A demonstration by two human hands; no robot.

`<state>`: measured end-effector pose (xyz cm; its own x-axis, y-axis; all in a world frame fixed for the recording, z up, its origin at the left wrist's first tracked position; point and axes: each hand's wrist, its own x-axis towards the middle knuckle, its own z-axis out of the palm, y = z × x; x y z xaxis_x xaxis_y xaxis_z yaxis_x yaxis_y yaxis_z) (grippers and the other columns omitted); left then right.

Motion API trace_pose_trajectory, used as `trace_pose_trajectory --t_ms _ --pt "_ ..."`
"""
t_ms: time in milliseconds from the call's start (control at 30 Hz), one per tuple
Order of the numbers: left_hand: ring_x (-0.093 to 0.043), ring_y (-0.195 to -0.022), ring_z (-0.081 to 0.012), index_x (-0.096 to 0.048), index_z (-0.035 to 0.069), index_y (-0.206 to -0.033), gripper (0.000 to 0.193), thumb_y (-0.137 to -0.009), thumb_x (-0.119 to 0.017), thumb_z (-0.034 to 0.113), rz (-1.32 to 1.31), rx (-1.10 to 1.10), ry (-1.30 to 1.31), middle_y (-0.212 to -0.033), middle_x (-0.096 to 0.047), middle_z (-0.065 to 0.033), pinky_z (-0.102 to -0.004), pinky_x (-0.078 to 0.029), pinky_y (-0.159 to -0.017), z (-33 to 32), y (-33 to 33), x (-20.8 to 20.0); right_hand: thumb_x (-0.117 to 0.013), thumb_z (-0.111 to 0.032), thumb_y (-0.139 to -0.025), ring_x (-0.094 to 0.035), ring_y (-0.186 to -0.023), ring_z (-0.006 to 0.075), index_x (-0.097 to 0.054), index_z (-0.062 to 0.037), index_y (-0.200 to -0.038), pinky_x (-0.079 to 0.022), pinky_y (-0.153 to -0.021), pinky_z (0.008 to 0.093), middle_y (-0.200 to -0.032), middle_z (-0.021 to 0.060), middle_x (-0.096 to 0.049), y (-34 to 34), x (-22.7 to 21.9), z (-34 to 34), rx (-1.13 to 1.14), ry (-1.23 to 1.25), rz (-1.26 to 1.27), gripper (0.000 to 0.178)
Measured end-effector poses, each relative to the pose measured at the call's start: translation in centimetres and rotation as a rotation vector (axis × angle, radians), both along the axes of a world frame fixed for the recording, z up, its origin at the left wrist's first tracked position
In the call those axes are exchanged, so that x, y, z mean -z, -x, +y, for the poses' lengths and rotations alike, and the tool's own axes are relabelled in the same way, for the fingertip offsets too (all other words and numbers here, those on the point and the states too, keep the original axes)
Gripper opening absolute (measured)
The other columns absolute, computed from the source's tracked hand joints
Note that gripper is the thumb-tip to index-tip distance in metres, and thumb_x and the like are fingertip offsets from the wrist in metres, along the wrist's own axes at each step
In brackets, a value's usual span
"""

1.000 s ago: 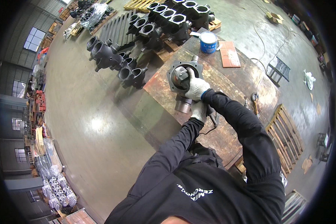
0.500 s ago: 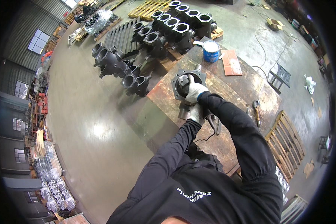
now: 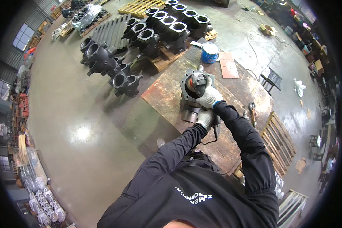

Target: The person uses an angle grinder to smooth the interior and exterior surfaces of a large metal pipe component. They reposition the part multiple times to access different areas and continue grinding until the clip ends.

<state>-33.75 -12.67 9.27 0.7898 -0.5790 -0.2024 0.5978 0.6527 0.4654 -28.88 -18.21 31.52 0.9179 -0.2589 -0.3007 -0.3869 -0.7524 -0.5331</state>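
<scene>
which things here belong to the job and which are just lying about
Apparently in use:
corded power tool
gloved right hand, on the tool's head
gloved left hand, nearer the person
flanged metal casting, tool head in its opening
worktable

Apparently lying about:
blue can
black stool
cardboard box

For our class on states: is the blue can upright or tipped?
Upright: the blue can stands on the table, round white top facing up.
</scene>
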Motion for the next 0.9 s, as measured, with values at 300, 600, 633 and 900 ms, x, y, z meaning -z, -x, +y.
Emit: trace_pose_trajectory --t_ms 300,600,633,900 --pt "-0.062 -0.051 -0.0249 -0.055 0.008 -0.11 0.018 -0.095 -0.061 0.014 0.231 0.312 -0.257 -0.074 -0.063 -0.0102 -0.0396 -0.048 -0.044 5.2 -1.8 -10.2 -0.085 -0.05 -0.07 -0.065 -0.119 0.0414 0.006 0.008 -0.157 -0.051 -0.103 0.0392 -0.131 0.0335 -0.061 -1.4 -0.6 5.2 0.23 0.194 0.04 0.139" --pt "-0.06 -0.043 -0.0241 -0.059 0.005 -0.099 0.012 -0.091 -0.064 0.012 0.123 0.52 -0.585 -0.066 -0.063 -0.0102 -0.038 -0.043 -0.036 9.9 -4.8 -16.0 -0.079 -0.035 -0.07 -0.067 -0.114 0.042 0.009 0.0092 -0.156 -0.053 -0.099 0.0393 -0.124 0.033 -0.065 -2.4 0.6 6.6 0.372 0.115 0.186 0.13" --pt "-0.06 -0.042 -0.0246 -0.059 0.003 -0.094 0.01 -0.092 -0.063 0.012 0.087 0.531 -0.591 -0.064 -0.063 -0.0111 -0.0379 -0.043 -0.036 10.1 -5.4 -16.4 -0.08 -0.034 -0.07 -0.067 -0.114 0.0419 0.009 0.0094 -0.156 -0.053 -0.098 0.0391 -0.123 0.033 -0.065 -2.9 0.8 6.4 0.376 0.111 0.183 0.13" --pt "-0.07 -0.062 -0.0266 -0.062 -0.001 -0.109 0.022 -0.088 -0.065 0.007 0.049 0.706 -0.695 -0.084 -0.073 -0.0168 -0.0393 -0.053 -0.05 9.9 -8.1 -16.3 -0.079 -0.03 -0.069 -0.068 -0.106 0.0454 0.001 0.0032 -0.156 -0.054 -0.095 0.0433 -0.113 0.0352 -0.067 -4.2 0.2 6.2 0.574 0.029 0.197 0.123"
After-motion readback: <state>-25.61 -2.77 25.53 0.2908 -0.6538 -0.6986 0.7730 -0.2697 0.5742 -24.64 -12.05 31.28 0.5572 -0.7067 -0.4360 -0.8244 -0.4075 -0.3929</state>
